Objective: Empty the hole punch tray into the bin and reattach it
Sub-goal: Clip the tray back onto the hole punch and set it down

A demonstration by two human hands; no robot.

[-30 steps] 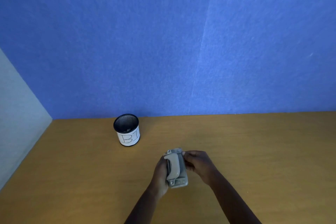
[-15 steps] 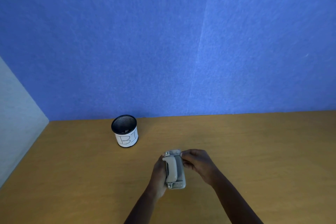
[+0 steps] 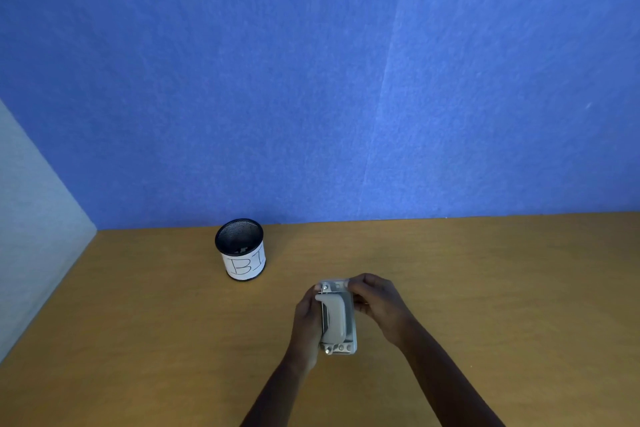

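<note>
Hands grip the hole punch point(image 3: 337, 319) on the wooden desk point(image 3: 485, 288), its long axis running 12 to 6 o'clock. Left hand point(image 3: 307, 326) wraps its 9 o'clock flank; right hand point(image 3: 379, 305) pinches the far end near 1 o'clock. Whether the tray is attached, I cannot tell. Mesh bin point(image 3: 240, 248) stands at 10 o'clock, well apart, nearer the left hand, with bare desk between and nothing blocking
</note>
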